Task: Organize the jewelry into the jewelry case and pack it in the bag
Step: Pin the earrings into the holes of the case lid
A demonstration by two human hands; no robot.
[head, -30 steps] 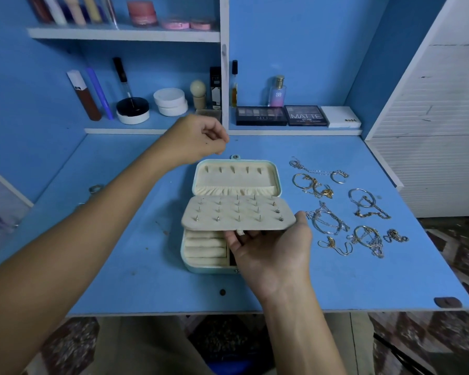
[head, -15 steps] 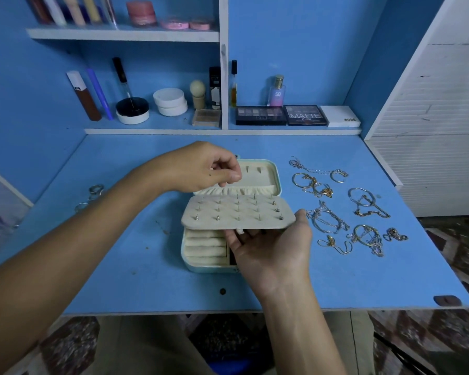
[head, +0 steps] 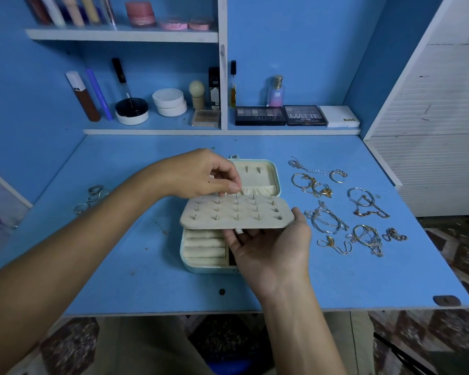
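Observation:
A mint jewelry case [head: 276, 176] lies open in the middle of the blue desk [head: 136, 261]. Its beige earring panel [head: 236, 215], studded with several earrings, is lifted above the ring rolls. My right hand [head: 271, 250] holds the panel from below, thumb at its right edge. My left hand [head: 198, 174] reaches over the panel's back row, and its thumb and forefinger pinch a small stud there. Several gold and silver chains and bangles [head: 326, 220] lie loose to the right of the case. A few rings [head: 95, 193] sit at the far left. No bag is in view.
Cosmetics line the low shelf behind the desk: eyeshadow palettes [head: 259, 115], a perfume bottle [head: 276, 92], white jars [head: 169, 102]. A white cabinet [head: 431, 131] borders the desk on the right. The desk's front edge runs just below my right wrist.
My left hand came down from behind the case lid to the back row of the earring panel. My right hand and the panel stayed where they were.

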